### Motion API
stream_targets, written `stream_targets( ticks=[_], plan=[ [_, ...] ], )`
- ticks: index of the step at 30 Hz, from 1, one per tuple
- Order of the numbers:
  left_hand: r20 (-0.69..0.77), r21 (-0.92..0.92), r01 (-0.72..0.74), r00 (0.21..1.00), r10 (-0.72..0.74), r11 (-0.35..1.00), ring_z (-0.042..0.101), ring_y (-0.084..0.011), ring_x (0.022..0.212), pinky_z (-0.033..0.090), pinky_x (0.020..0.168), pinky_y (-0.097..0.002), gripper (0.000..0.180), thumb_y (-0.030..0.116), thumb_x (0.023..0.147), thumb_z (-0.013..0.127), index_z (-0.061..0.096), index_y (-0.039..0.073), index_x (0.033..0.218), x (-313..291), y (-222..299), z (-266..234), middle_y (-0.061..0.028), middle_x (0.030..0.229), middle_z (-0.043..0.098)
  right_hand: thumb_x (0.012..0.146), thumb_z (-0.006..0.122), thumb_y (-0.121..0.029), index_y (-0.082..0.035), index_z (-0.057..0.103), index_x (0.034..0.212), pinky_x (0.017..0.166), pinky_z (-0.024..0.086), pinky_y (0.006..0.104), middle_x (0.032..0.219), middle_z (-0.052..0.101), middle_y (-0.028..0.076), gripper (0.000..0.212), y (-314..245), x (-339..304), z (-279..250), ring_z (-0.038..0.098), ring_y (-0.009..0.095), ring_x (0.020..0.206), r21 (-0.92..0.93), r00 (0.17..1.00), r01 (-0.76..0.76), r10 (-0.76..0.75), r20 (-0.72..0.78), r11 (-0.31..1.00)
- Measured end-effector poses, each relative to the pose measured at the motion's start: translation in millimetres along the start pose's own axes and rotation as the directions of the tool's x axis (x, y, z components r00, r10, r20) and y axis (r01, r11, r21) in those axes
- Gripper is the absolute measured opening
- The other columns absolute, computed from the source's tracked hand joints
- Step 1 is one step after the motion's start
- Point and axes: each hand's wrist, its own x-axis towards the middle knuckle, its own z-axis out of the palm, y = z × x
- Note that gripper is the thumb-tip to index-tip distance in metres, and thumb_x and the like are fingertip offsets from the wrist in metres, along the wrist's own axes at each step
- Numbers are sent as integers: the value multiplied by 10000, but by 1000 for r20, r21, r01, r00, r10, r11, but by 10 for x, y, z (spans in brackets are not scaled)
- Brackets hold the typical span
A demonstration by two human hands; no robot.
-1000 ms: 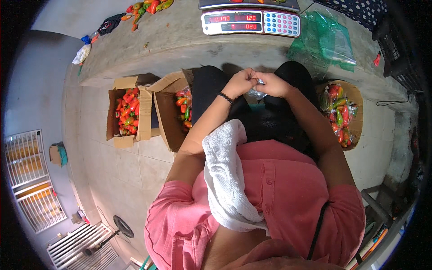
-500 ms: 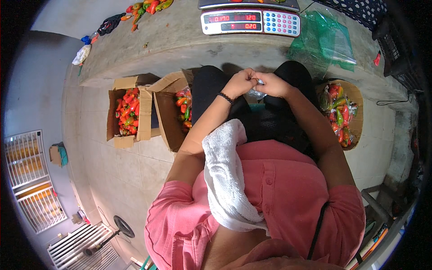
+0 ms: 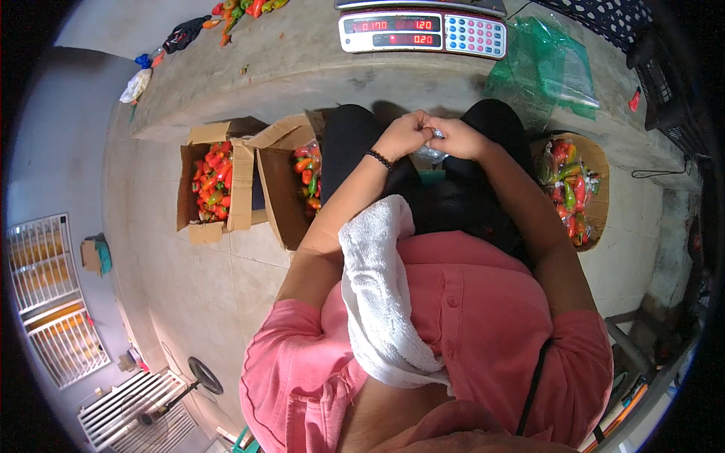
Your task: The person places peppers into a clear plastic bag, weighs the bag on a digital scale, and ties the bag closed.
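Over my lap, my left hand and my right hand meet with their fingers closed together. Both pinch the gathered top of a clear plastic bag, which hangs below them between my knees. A shiny bit of the plastic pokes out between the fingers. The bag's lower part and whatever it contains are hidden by my hands and legs. A dark beaded bracelet circles my left wrist.
A scale stands on the concrete ledge ahead, beside green plastic bags. Loose peppers lie far left on it. Boxes of peppers stand at left, and a box of bagged peppers at right. A black crate stands far right.
My hands stay together on the bag with hardly any movement. The whole view has shifted slightly, and the scale sits a little higher in it.
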Motion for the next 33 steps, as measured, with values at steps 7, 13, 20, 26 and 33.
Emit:
stream_targets(
  ticks=[7,13,20,26,33],
  plan=[
    [-20,37,0,1000,1,999,541,-118,775,439,683,-253,209,112,785,546,533,-10,954,-3,-7,-4,-59,843,587,752,594,-152,-26,503,1036,750,442,352,919,589,188,323,13,-2,8,592,273,846,-16,1000,-5,5,-6,1000],
    [-35,27,-11,999,12,1000,561,-147,744,445,683,-275,220,153,775,556,551,7,940,-50,38,-2,-85,792,605,750,594,-149,-28,507,1023,754,439,350,909,596,166,312,-53,-6,-5,589,264,838,-5,998,-56,56,18,998],
    [-48,180,-55,997,65,982,603,-245,764,457,682,-321,235,197,760,555,560,9,901,-55,69,-25,-153,795,619,746,593,-143,-32,512,997,749,439,345,892,592,158,287,-64,-2,-3,585,256,823,-8,996,-84,84,36,996],
    [-41,243,-75,995,88,967,601,-305,796,458,697,-348,259,218,754,554,553,5,901,-29,34,-32,-189,825,611,744,583,-143,-25,507,982,741,437,335,875,584,142,277,-101,16,-4,573,251,801,1,996,-71,71,54,997],
    [-36,330,-73,995,89,941,584,-352,826,455,714,-378,275,223,763,531,536,3,928,-47,53,-37,-214,863,601,747,564,-131,-34,508,991,758,426,328,884,581,108,268,-126,29,-12,554,206,815,5,982,-161,159,101,987]
  ],
)
